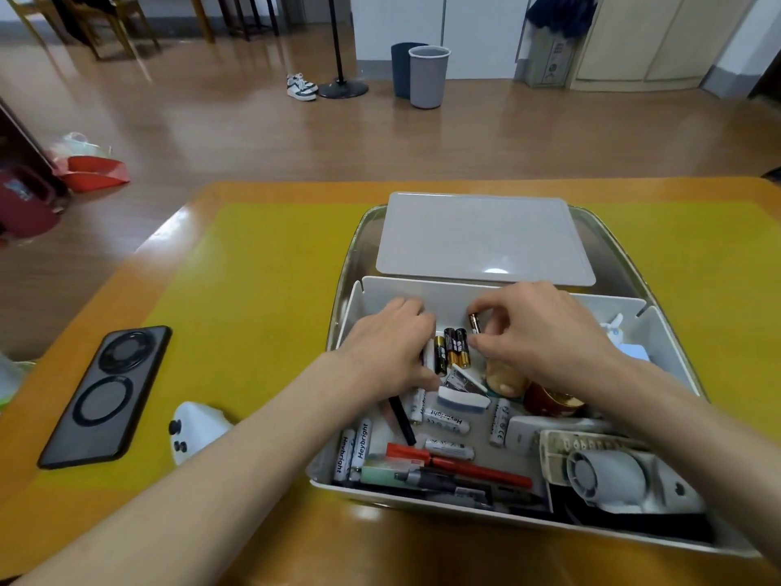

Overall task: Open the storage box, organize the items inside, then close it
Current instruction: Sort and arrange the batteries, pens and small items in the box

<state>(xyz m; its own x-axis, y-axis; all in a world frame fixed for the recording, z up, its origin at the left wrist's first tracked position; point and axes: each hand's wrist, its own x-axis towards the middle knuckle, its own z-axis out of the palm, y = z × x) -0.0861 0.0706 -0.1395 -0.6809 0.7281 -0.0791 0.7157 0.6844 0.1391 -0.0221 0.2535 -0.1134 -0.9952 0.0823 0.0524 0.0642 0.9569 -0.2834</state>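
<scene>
The white storage box [353,308] stands open on the yellow mat, its grey lid [481,238] lying flat behind it. Inside are black-and-gold batteries [455,348] lined up near the back wall, white batteries [446,418], a red marker [477,469], a small white fan [608,471] and other clutter. My left hand [389,353] rests palm down beside the black batteries, touching the leftmost ones. My right hand [545,332] pinches one small battery [474,323] upright just behind the row.
A black phone [107,395] lies face down at the left of the mat. A white controller-like device [196,429] sits between the phone and the box. The table's front edge is close to the box.
</scene>
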